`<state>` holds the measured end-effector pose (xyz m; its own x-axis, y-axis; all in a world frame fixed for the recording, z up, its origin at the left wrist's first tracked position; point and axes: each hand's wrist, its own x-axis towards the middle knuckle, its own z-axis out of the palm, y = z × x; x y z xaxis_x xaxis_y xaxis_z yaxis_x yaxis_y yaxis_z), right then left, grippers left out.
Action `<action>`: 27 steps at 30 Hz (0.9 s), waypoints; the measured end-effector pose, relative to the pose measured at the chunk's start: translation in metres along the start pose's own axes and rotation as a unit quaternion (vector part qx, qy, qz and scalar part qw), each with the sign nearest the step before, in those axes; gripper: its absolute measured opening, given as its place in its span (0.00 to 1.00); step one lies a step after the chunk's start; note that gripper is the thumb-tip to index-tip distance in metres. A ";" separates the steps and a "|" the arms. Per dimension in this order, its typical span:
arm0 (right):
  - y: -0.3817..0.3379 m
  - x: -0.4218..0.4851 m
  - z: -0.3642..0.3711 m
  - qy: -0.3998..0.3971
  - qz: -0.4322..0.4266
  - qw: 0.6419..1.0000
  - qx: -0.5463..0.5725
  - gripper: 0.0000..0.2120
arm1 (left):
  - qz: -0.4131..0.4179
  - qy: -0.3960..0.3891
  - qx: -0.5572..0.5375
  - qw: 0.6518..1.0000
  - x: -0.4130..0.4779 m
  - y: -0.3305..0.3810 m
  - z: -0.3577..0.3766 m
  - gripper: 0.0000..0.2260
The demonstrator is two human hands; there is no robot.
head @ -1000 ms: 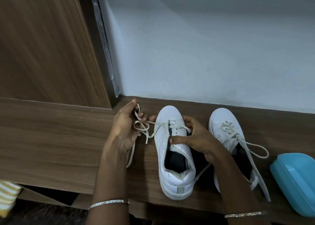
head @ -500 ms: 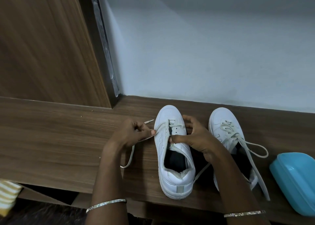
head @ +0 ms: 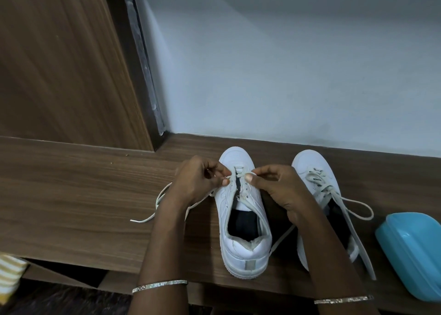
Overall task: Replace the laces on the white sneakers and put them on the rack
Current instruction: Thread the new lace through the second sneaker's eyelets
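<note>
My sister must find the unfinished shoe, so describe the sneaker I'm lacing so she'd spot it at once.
On the wooden shelf under the pale wall stands a white pair, left of a blue box. Yours is the sneaker farther from the box; unlike its neighbour, it is laced only near the toe.

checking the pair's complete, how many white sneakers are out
2. One sneaker stands at centre, its lace pinched by the left hand and right hand; the other sneaker stands right of it, beside the blue box.
</note>
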<state>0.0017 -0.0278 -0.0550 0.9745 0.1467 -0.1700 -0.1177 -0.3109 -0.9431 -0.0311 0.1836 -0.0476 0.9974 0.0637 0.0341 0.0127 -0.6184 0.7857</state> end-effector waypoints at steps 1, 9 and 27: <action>0.001 0.001 0.001 0.018 -0.010 1.000 -0.014 0.11 | -0.002 -0.010 0.014 1.000 -0.001 0.001 -0.001 0.07; 0.000 0.004 0.011 0.041 -0.008 0.999 -0.028 0.07 | 0.012 0.021 0.075 0.997 0.001 0.002 0.004 0.05; -0.007 0.004 0.022 0.023 0.068 0.989 0.131 0.12 | -0.265 -0.071 -0.239 0.932 -0.004 0.002 0.000 0.18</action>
<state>0.0023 -0.0045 -0.0558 0.9534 0.0751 -0.2921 -0.2872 -0.0697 -0.9553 -0.0354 0.1819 -0.0466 0.8602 0.1357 -0.4915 0.5060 -0.1078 0.8558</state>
